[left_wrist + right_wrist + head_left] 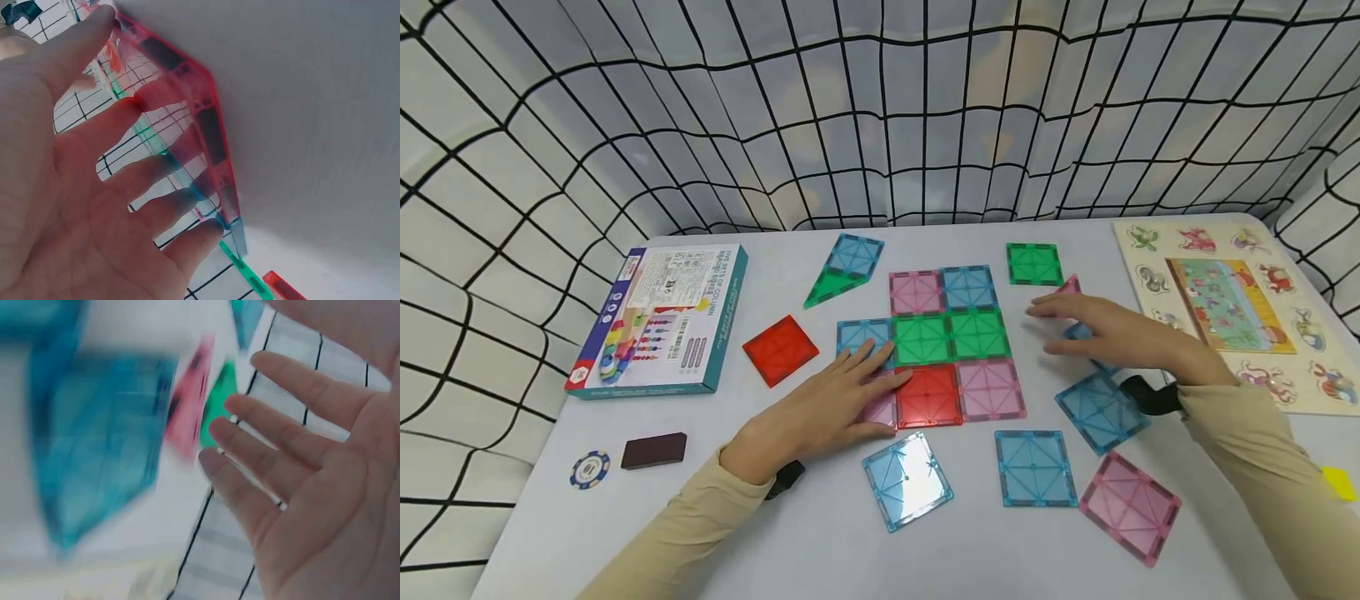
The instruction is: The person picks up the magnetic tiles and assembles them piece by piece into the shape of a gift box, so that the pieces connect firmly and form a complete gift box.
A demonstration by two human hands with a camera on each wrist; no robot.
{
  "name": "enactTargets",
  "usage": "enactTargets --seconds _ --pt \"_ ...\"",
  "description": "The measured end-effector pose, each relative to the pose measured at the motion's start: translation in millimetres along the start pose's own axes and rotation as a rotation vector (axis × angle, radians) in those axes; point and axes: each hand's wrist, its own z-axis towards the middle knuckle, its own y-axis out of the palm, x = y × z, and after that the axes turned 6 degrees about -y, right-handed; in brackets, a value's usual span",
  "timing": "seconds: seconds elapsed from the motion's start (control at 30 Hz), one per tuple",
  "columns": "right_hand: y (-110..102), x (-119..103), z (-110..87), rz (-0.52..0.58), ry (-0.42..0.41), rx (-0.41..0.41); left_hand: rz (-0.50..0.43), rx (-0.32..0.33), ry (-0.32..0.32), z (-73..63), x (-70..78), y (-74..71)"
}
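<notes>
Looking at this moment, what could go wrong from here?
The left hand lies over one edge of the flat grid of translucent coloured square tiles, so dragging it sideways might shift them out of line.

A black strap at the wrist of the right hand sits close to a loose translucent blue square tile, and might nudge it as the arm moves.

The head camera looks forward and down from above the desk point(805, 546). Very near, the left wrist camera faces the left grip point(827, 404) and the right one the right grip point(1112, 333), the desk appearing tilted; the head view shares both grips.
</notes>
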Motion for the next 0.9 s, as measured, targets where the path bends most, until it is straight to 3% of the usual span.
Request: enactTargets --seconds 0.13,0.27,0.47,0.67,0.9 --pt "-15 16 -30.5 -0.08 0.082 0.059 0.003 0.002 -0.019 -3.4 1.9 -0.2" --pt "-11 30 -45.4 -0.146 0.156 0.066 0.001 0.005 -0.033 -8.7 1.8 0.3" --pt "6 29 -40.1 -0.228 0.217 0.082 -0.012 0.004 -0.028 -11.8 -0.5 2.0" --pt "8 29 -27.8 -0.263 0.273 0.125 -0.039 -0.001 -0.011 -10.1 -1.1 3.3" --pt "0 27 -33.8 -0.267 0.293 0.264 -0.026 -0.003 0.007 -7.7 -1.3 1.6"
